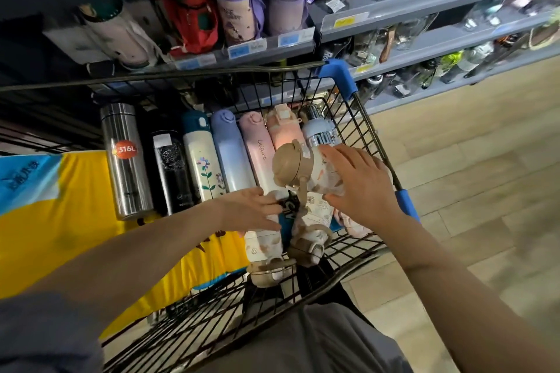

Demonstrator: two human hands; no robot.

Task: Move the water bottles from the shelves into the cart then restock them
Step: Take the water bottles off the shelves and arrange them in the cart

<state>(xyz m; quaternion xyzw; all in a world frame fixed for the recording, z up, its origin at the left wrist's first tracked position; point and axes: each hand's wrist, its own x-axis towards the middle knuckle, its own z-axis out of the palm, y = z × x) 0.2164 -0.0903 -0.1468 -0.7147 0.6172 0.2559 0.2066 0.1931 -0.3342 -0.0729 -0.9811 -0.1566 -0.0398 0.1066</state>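
Several water bottles lie side by side in the wire cart (368, 127): a steel one (125, 160), a black one (172, 172), a white flowered one (204, 166), a blue one (231, 154) and a pink one (257, 148). My right hand (360, 182) grips a beige-lidded patterned bottle (298, 168) above the others. My left hand (251, 209) rests with straight fingers on the bottles below it. Two more beige patterned bottles (263, 248) lie at the cart's near end.
Shelves behind the cart hold purple bottles (286, 0), a red one (194, 18) and glass bottles (472, 57) to the right. A yellow and blue cloth (60, 221) covers the cart's left part. Wooden floor (485, 191) lies to the right.
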